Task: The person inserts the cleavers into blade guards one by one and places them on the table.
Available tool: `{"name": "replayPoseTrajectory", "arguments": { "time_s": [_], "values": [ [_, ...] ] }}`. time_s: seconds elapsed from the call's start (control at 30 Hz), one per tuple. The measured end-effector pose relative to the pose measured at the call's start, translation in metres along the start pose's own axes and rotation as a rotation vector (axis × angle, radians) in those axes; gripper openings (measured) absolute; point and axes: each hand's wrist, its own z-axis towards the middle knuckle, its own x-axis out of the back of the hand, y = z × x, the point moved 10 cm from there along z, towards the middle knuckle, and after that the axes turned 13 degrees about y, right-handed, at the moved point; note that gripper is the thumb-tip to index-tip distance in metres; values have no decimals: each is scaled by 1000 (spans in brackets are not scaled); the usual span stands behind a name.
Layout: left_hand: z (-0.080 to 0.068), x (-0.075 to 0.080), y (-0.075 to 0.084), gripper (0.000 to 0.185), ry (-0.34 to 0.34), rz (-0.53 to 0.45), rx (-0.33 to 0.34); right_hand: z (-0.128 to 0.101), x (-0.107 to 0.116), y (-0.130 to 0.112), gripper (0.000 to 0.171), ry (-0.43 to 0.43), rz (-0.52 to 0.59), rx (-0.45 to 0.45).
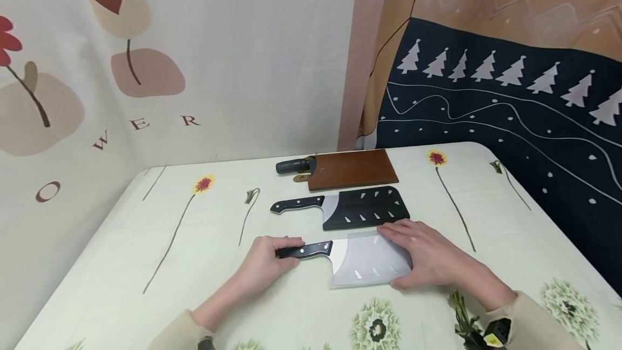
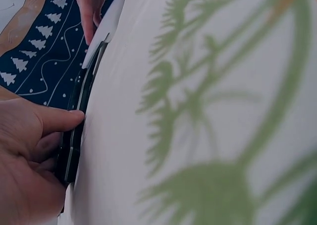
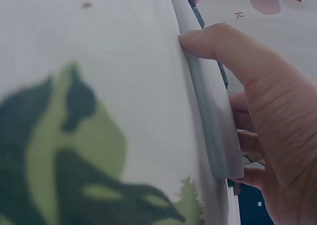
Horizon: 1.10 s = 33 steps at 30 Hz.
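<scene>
A cleaver (image 1: 311, 250) with a black riveted handle lies on the table, its blade in a translucent white sheath (image 1: 371, 263). My left hand (image 1: 267, 261) pinches the end of the black handle (image 2: 79, 121) between thumb and fingers. Around the sheath's right end, my right hand (image 1: 425, 255) holds it, thumb at the near edge and fingers at the far edge. The right wrist view shows that thumb along the sheath (image 3: 215, 121). Just behind lies a second cleaver (image 1: 297, 204) in a black slotted sheath (image 1: 366, 209), close to my right fingertips.
Farther back is a dark-handled knife (image 1: 291, 166) in a brown leather sheath (image 1: 355, 169), near the table's rear edge. A flower-print cloth (image 1: 204, 263) covers the table. Printed curtains (image 1: 262, 58) hang behind it and a dark tree-patterned cloth (image 1: 486, 107) at the right.
</scene>
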Motion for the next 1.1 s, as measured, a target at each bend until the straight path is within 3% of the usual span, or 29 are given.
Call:
{"name": "replayPoseTrajectory", "arguments": {
  "time_s": [0.33,0.7,1.1],
  "values": [
    [0,0,-4,34,1,-32,49,-5,5,7,98,21,86,-27],
    [0,5,-7,33,12,-59,49,-13,14,16,98,6,195,-88],
    [5,32,-16,35,61,23,133,-16,37,35,71,92,176,-65]
  ]
}}
